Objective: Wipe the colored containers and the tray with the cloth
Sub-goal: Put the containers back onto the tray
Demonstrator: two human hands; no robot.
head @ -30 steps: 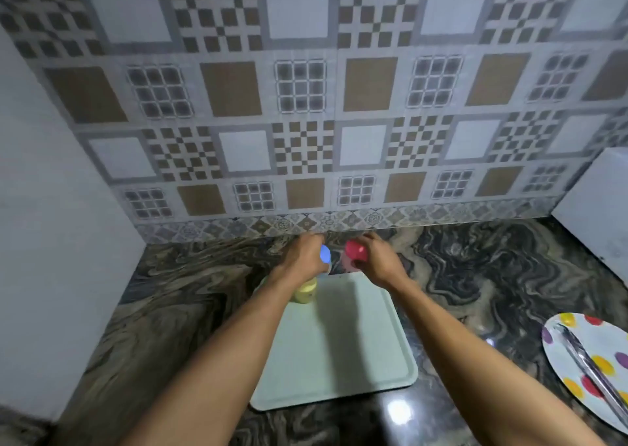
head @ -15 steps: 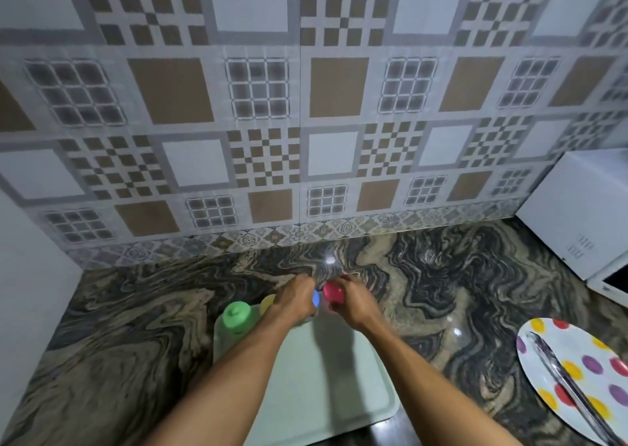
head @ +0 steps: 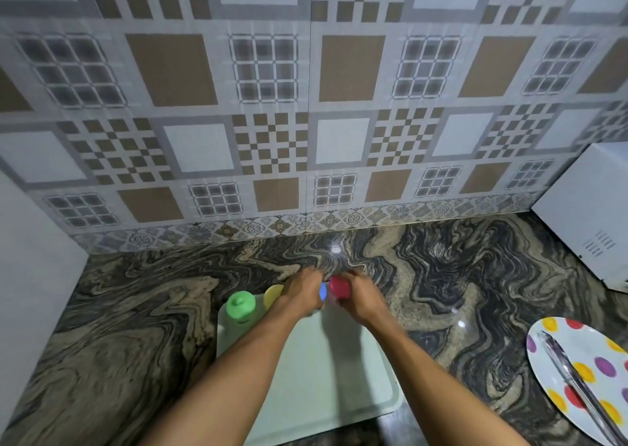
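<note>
Colored containers stand in a row along the far edge of the pale tray [head: 326, 377], four of them, told apart by their lids. The green-lidded container [head: 240, 306] sits at the tray's far left corner, upright and untouched. Just beside it, toward the tray's middle, is the yellow-lidded container [head: 273, 294], partly hidden behind the left wrist. Next in the row is the blue-lidded container [head: 323, 291]. The left hand [head: 300, 294] is curled round it from the left, so only a sliver of the blue lid shows past the knuckles. The red-lidded container [head: 339, 287] is at the tray's far right end, touching or nearly touching the blue one. The right hand [head: 362, 299] grips it from the right, fingers wrapped round the body below the lid. Both hands are somewhat blurred, so the exact lie of the fingertips cannot be made out. Both forearms reach over the tray from its near edge, casting a shadow down its middle.

The tray lies flat on a dark swirled marble countertop [head: 136, 326]. Well to the right of the tray, a white polka-dot plate [head: 577, 347] carries a pair of metal tongs [head: 574, 381]. Beyond the plate stands a white appliance [head: 591, 228] with vent slots. Behind the tray rises a patterned tiled wall [head: 306, 106], and a plain white panel [head: 30, 241] stands off to the tray's left.
</note>
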